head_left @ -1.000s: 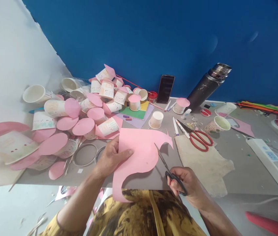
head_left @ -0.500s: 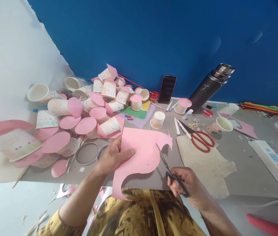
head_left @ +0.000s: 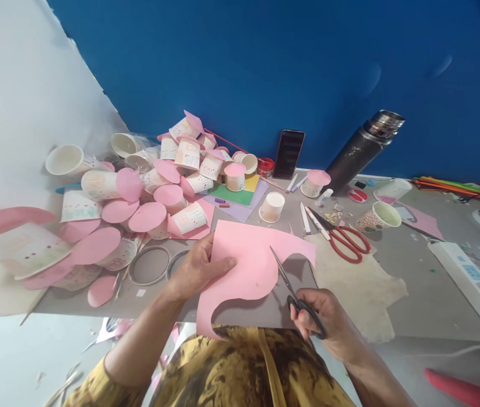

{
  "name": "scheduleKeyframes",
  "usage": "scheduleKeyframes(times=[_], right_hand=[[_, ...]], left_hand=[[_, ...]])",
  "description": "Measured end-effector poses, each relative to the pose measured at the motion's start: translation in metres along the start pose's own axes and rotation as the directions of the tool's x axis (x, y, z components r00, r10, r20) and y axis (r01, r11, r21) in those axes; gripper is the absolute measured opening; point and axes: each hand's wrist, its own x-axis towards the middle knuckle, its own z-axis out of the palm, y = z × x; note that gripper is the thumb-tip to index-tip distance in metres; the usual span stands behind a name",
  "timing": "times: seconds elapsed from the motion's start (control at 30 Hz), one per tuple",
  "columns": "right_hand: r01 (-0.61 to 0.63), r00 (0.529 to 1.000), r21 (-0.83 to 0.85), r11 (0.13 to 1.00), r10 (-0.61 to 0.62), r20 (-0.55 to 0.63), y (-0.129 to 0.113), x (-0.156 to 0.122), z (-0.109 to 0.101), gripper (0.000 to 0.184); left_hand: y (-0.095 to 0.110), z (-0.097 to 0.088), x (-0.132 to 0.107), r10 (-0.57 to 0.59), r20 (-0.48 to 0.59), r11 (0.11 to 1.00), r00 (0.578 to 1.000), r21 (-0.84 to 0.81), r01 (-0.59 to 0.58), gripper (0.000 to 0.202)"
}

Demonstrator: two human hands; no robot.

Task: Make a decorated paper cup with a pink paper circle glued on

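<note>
A sheet of pink paper (head_left: 248, 271) with a curved, cut edge is pinched at its left side by my left hand (head_left: 197, 267), thumb on top. In my right hand (head_left: 318, 314) is a pair of scissors (head_left: 287, 281) with black handles, my fingers in the loops. The blades point up and left and meet the paper's right edge, looking nearly closed. A curved strip (head_left: 299, 244) of the paper reaches to the right beyond the blades. Another strip curls down toward my lap at the lower left.
Many paper cups with pink discs (head_left: 148, 216) are heaped at the left. Behind the sheet stands a white cup (head_left: 272, 207). Red-handled scissors (head_left: 350, 243), markers (head_left: 305, 217) and a cloth-like piece (head_left: 358, 294) lie right. A phone (head_left: 289, 154) and black flask (head_left: 364, 150) lean by the blue wall.
The pink strip's right end has swung outward to the right and lies flatter. The sheet has shifted slightly right. Both hands keep their hold, almost in place.
</note>
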Motion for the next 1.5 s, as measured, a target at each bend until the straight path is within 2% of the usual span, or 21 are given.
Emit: scheduleKeyframes(times=[0.4, 0.63, 0.8, 1.23, 1.5], right_hand=[[-0.019, 1.000, 0.008, 1.000, 0.019, -0.002, 0.002, 0.000, 0.000, 0.057], [-0.034, 0.999, -0.021, 0.999, 0.034, 0.041, -0.003, -0.002, -0.002, 0.059], [-0.018, 0.996, -0.010, 1.000, 0.018, 0.086, -0.008, -0.001, -0.004, 0.059], [-0.021, 0.995, -0.043, 0.999, 0.025, 0.095, -0.014, -0.002, -0.008, 0.061], [-0.034, 0.996, -0.050, 0.998, 0.038, 0.084, -0.011, -0.001, -0.009, 0.061]], left_hand=[[0.005, -0.001, -0.001, -0.019, -0.004, 1.000, 1.000, 0.014, 0.019, 0.048], [0.009, -0.002, 0.000, -0.063, 0.037, 0.998, 0.997, 0.010, 0.062, 0.055], [0.012, -0.004, 0.003, -0.104, 0.106, 0.994, 0.989, 0.025, 0.102, 0.058], [0.023, 0.003, 0.001, 0.008, 0.027, 0.967, 1.000, 0.254, -0.014, 0.052], [0.019, 0.001, 0.001, 0.009, 0.040, 0.975, 0.999, 0.220, -0.017, 0.053]])
